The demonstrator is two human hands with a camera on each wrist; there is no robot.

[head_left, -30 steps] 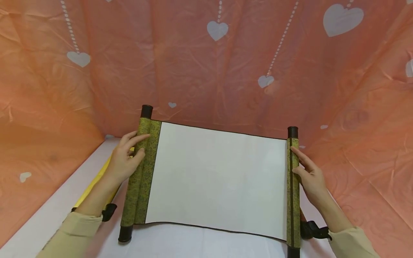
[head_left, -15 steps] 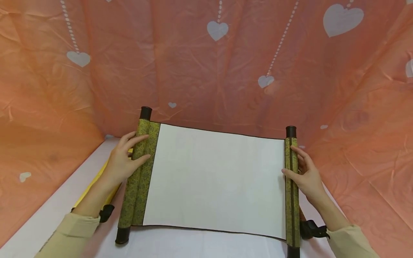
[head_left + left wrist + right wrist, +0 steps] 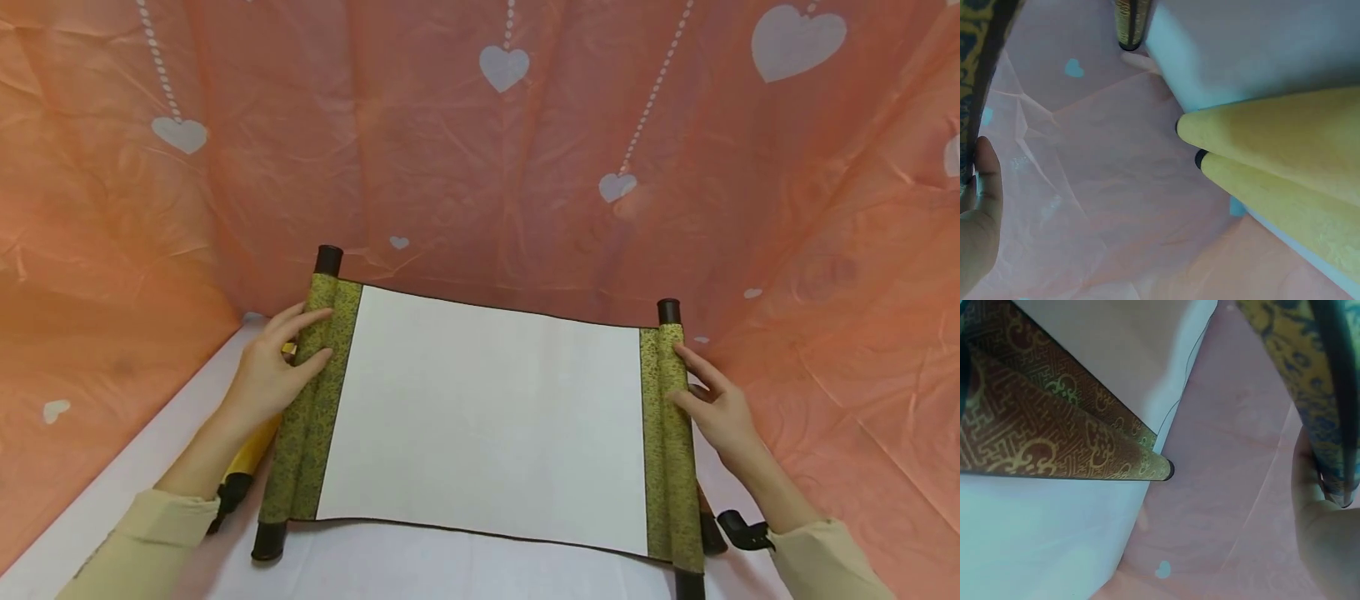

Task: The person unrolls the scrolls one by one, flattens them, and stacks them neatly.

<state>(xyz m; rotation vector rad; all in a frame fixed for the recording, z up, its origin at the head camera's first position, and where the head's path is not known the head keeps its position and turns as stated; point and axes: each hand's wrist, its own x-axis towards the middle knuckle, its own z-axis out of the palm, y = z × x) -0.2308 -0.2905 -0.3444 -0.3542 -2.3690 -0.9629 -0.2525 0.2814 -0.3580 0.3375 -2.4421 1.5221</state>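
Note:
A scroll with a blank white sheet (image 3: pixel 480 417) is spread between two green-gold brocade rolls with dark end knobs. My left hand (image 3: pixel 328 333) grips the left roll (image 3: pixel 307 417) near its far end, fingers on top and thumb against the side. My right hand (image 3: pixel 673 373) holds the right roll (image 3: pixel 667 450) the same way. In the left wrist view my thumb (image 3: pixel 979 212) lies by the brocade edge (image 3: pixel 979 62). In the right wrist view my right hand (image 3: pixel 1325 544) holds the roll (image 3: pixel 1291 356) from beneath.
The scroll lies over a white table (image 3: pixel 112 492) closed in by a pink backdrop (image 3: pixel 480 167) with white hearts. A long yellow box (image 3: pixel 1285 162) lies beneath my left forearm. A brown patterned box (image 3: pixel 1041 425) lies by my right wrist.
The right roll has turned inward and shows a wider brocade band, so the white sheet is narrower. The left roll and left hand have slid slightly left and nearer.

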